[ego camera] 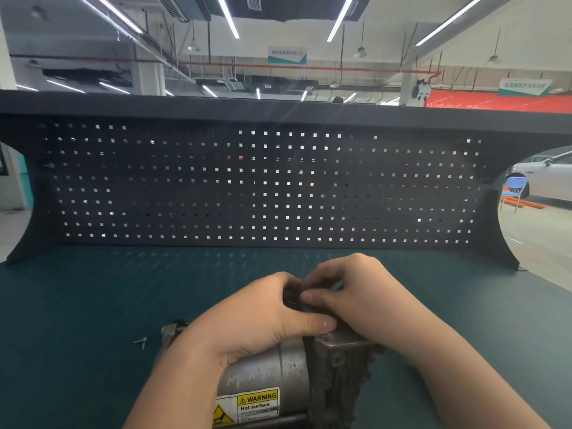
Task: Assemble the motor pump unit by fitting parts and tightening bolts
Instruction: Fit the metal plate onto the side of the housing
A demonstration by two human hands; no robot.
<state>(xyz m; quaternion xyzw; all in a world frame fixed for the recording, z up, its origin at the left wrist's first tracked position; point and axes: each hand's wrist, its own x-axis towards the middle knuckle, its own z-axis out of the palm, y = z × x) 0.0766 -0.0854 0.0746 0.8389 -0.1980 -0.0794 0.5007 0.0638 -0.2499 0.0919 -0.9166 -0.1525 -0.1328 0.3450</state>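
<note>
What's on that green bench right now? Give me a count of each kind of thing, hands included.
Hands: 2, the left hand and the right hand, both working on a small dark part at the top of the unit
Motor pump unit: 1
Small dark parts: 1
Loose screws on the mat, left of the unit: 2, as far as I can tell
Total: 6

Motor pump on the bench, both hands on top

The motor pump (pixel 278 376) lies on the bench (pixel 77 305) at the near edge; left hand (pixel 260 320) and right hand (pixel 356 298) meet over its top, 2 small bolts (pixel 140 341) just left, pegboard (pixel 263 187) behind.
</note>
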